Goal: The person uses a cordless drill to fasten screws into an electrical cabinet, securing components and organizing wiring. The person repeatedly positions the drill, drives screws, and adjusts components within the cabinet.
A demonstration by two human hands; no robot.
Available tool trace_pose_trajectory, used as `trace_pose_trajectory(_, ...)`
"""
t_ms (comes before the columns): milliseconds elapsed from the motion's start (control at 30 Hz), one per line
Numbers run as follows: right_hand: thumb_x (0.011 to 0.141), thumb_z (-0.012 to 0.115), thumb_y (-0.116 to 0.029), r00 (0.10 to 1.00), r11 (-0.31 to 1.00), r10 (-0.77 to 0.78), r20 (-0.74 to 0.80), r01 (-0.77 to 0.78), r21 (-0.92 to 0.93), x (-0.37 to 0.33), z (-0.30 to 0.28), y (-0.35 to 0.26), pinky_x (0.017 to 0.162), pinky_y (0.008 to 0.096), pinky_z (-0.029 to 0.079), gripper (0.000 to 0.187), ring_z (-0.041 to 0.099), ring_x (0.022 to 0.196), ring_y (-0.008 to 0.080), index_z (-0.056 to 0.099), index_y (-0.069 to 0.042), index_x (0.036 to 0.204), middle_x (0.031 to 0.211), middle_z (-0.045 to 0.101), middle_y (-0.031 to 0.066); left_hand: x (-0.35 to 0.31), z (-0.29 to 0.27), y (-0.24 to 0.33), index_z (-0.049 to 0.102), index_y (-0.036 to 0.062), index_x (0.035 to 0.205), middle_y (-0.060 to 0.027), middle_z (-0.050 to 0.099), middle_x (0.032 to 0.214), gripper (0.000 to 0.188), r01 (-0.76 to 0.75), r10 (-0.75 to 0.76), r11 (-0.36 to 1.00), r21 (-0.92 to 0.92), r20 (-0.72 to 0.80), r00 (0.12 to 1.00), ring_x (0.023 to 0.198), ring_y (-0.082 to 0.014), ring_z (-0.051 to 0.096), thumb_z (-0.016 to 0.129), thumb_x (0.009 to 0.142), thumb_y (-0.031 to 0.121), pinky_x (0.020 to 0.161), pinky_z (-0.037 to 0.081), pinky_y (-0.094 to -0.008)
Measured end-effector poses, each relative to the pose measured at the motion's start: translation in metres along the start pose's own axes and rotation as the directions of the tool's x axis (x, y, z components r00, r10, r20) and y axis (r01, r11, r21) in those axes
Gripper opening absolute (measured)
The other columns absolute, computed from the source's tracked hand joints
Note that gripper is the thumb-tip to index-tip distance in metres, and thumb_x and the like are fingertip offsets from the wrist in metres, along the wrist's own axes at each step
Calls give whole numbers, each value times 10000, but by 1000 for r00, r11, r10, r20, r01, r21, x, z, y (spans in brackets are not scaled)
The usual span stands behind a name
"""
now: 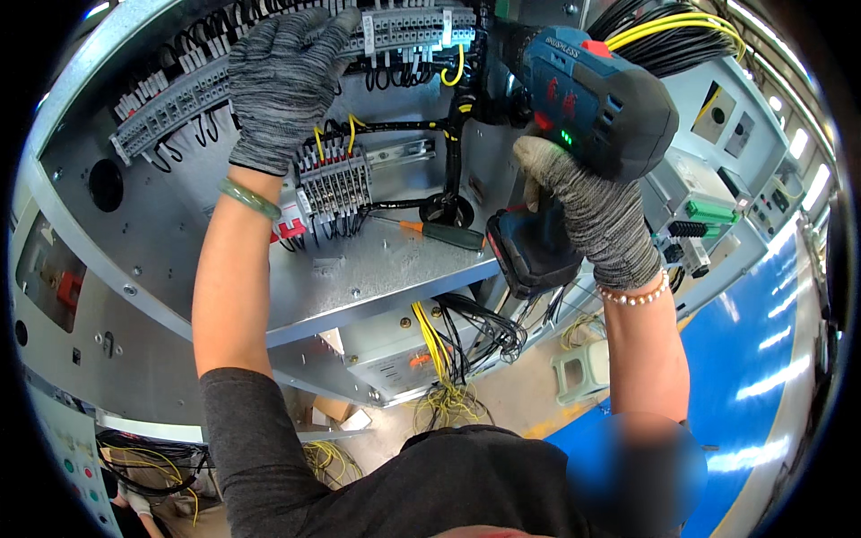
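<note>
At the upper right of the head view, the right hand (596,208) is clamped on a power drill (596,103). It looks hard-cased and probably heavy, the battery pack (536,253) adding weight, so gripping just above that pack seems best. The left hand (285,90) lies over a terminal strip (413,34); whether it pinches anything, I cannot tell. The open metal cabinet (386,280) contains a smaller terminal block (336,186), black wiring (454,161) and a screwdriver (451,235)

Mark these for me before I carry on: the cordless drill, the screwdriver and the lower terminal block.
Cordless drill (596,103): head view, on its motor housing.
Screwdriver (454,236): head view, on its handle.
Lower terminal block (336,188): head view, mid-row on its terminals.
</note>
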State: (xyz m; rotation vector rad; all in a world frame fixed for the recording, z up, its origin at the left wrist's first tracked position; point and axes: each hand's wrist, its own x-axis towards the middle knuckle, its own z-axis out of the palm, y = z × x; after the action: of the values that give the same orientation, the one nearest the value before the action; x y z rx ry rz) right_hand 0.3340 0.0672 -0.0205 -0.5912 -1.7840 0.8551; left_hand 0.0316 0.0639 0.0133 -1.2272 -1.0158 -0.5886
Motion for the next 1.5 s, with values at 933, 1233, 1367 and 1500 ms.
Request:
trace_pose_trajectory(933, 819, 722, -187, 968, 940, -249, 3, 243, -238, 6, 5, 21, 525, 265, 476, 265, 580, 555, 129, 615, -8, 983, 675, 608, 44, -2, -2, -3, 625, 315, 1209, 17, 631, 1085, 459, -26, 27, 993, 114, -5, 1000, 981, -192, 588, 714, 761, 353, 862, 472, -367)
trace_pose_trajectory(1233, 803, 726, -230, 999, 1000, 24, 21, -24, -8, -5, 0, 2, 529, 272, 475, 303, 598, 585, 147, 620, 8, 958, 691, 617, 46, 6, -3, 3, 695, 189, 992, -19, 605, 893, 364, -39, 48, 999, 39, -266, 963, 851, -231, 573, 711, 629, 166, 755, 461, -399)
trace_pose_trajectory(1367, 769, 712, -154, 991, 990, 119, -64, -114, 79, -8, 4, 7, 524, 290, 481, 368, 600, 573, 195, 548, 52, 1027, 692, 592, 101, -1, 26, 1, 714, 209, 930, 6, 625, 878, 258, -29, 60, 996, 90, -357, 932, 840, -209, 593, 727, 674, 184, 714, 483, -375)
trace_pose_trajectory(1500, 749, 745, -165, 992, 985, 89, -88, -74, 155, -8, 9, 14, 503, 300, 516, 432, 610, 562, 205, 534, 47, 1062, 710, 596, 104, -2, 13, 2, 714, 188, 861, 7, 628, 870, 147, 25, -7, 999, 48, -358, 934, 839, -184, 598, 748, 726, 236, 716, 503, -344)
